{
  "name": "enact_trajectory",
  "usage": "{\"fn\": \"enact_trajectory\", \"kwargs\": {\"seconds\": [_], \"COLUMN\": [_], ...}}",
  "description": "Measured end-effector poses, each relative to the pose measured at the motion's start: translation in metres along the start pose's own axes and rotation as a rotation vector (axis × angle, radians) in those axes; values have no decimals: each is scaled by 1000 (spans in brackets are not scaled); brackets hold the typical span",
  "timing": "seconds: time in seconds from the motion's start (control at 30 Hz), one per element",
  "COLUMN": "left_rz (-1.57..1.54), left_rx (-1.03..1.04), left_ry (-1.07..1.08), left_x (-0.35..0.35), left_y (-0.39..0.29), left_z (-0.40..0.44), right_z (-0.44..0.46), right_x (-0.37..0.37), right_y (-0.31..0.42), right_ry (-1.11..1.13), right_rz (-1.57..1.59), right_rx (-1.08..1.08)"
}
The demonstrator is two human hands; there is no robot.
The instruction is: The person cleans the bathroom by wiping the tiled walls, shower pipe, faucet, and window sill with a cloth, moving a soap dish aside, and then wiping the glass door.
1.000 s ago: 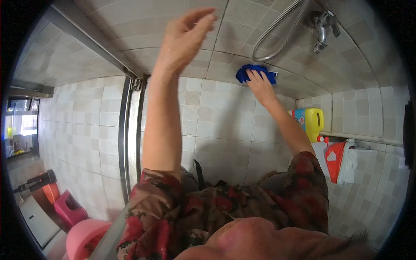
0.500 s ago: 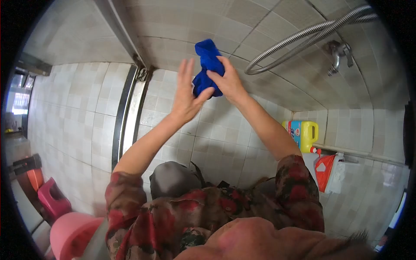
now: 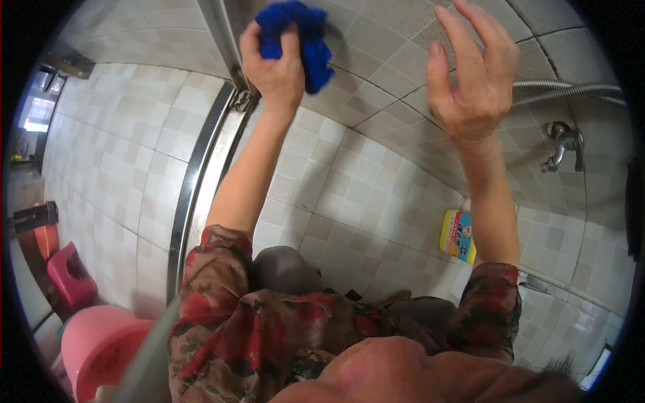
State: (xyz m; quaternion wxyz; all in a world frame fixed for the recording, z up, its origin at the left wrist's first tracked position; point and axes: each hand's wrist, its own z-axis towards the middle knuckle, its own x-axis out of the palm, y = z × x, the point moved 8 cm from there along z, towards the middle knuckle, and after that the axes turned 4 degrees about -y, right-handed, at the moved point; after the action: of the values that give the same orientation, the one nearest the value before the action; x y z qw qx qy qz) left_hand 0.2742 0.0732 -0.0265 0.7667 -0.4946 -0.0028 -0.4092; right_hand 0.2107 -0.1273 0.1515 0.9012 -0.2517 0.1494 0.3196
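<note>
A crumpled blue cloth [image 3: 312,50] is at the top of the view, left of centre, against the tiled wall beside the metal door frame. My left hand [image 3: 275,70] grips it, thumb and fingers bent round its lower left part. My right hand [image 3: 474,80] is raised at the upper right, with its fingers spread and nothing in them. It is in front of the tiled wall, left of the metal shower hose [image 3: 571,92], and hides part of that hose.
A metal tap [image 3: 564,146] juts from the right wall. Below it, a yellow bottle [image 3: 458,235] stands partly behind my right forearm. A metal door track [image 3: 211,174] crosses the floor at left. A pink basin [image 3: 101,342] and dark pink stool [image 3: 70,277] are at lower left.
The blue cloth has passed from my right hand to my left hand, which has moved up with it. My right hand has let go and moved right, fingers spread. The view has shifted.
</note>
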Motion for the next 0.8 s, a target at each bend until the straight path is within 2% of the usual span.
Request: {"fn": "enact_trajectory", "kwargs": {"seconds": [0.03,0.13,0.2,0.23,0.3,0.33,0.4,0.5,0.53,0.6,0.63,0.67,0.7,0.73,0.8], "left_rz": [-53,413,433,411,407,420,491,464,477,467,467,467,633,628,269], "left_rx": [-130,515,542,525,508,512,458,318,257,225,27,-176,-382,-383,-1130], "left_ry": [21,-46,-4,10,43,121,258,187,141,92,-16,-116,-228,-210,-405], "left_x": [10,45,57,57,46,40,29,20,19,25,13,1,-7,-6,-13], "left_y": [11,-9,7,16,34,48,75,99,105,107,127,147,159,157,188], "left_z": [3,-16,-47,-55,-74,-90,-120,-141,-143,-140,-144,-153,-162,-168,-222], "right_z": [-6,-24,-38,-43,-60,-63,-55,-61,-64,-59,-59,-54,-52,-56,-61], "right_x": [5,30,36,57,54,45,47,51,60,47,36,35,38,29,33], "right_y": [-8,-30,-29,-28,-44,-55,-40,-45,-30,-44,-56,-53,-45,-44,-44], "right_ry": [10,56,-37,-21,-701,-708,-214,-160,-142,-623,-638,-428,-204,-198,89], "right_rz": [-2,18,-35,-28,470,476,-82,-155,-152,379,360,223,87,72,213], "right_rx": [3,-53,-205,-196,88,99,-412,-458,-450,86,78,-88,-240,-232,-29]}}
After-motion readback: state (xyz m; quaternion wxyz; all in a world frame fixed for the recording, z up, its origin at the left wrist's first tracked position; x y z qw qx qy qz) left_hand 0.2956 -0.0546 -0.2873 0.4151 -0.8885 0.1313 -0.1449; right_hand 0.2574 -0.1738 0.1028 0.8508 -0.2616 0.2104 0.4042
